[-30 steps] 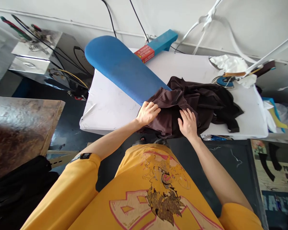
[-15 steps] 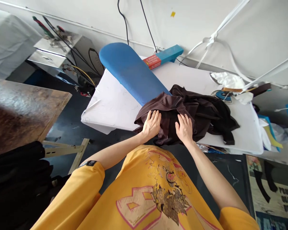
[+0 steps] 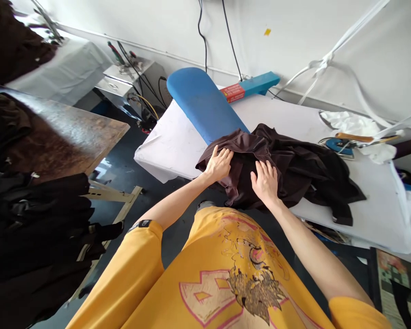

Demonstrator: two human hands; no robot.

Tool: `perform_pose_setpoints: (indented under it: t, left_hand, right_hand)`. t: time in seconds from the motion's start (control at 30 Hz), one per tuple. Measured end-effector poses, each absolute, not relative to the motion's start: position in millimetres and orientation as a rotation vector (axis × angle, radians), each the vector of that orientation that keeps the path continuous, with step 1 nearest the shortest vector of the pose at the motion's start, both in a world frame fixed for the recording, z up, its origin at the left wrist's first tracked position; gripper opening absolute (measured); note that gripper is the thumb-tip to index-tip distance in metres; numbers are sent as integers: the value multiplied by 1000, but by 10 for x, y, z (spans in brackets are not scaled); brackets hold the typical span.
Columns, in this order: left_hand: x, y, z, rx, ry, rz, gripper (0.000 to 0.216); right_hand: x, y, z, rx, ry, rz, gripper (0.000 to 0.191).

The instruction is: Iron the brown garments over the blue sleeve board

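Garment (image 3: 294, 164) is draped over part of the blue board (image 3: 200, 98) but unsmoothed; left fingers (image 3: 224, 156) half-curled, grip unclear; right fingers (image 3: 268, 169) laid flat, empty.

The single view looks out from the person's head, forward and steeply down over the near yellow shirt (image 3: 212, 251). The left hand (image 3: 219, 164) and right hand (image 3: 266, 183) show mid-frame, the white table (image 3: 171, 151) aslant beyond, the wall (image 3: 294, 36) far. Its wide span takes in a brown tabletop (image 3: 65, 146) at left.
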State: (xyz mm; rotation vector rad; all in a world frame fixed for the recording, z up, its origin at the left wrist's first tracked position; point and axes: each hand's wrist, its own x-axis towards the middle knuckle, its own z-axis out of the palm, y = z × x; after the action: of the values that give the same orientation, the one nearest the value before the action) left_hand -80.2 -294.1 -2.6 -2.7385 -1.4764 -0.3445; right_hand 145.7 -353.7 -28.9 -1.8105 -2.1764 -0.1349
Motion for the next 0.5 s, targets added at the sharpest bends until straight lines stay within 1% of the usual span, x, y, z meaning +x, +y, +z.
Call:
perform_pose_setpoints:
  t: [0.2, 0.33, 0.43, 0.5]
  left_hand:
    - [-860, -3048, -51, -2731, -1499, -433, 58]
    - [-863, -3234, -56, -2709, -1534, -499, 53]
    - [-834, -3335, -65, -2703, -1556, -524, 51]
    - [-804, -3367, -77, -2698, -1583, -515, 53]
  right_hand:
    - [1455, -3531, -302, -1736, -2136, -89, 54]
    - [1421, -3572, -239, -1686, -2120, -57, 52]
    - [1371, -3614, -138, -1569, -2145, -57, 46]
    - [1320, -3611, -65, -1429, -2220, 1, 44]
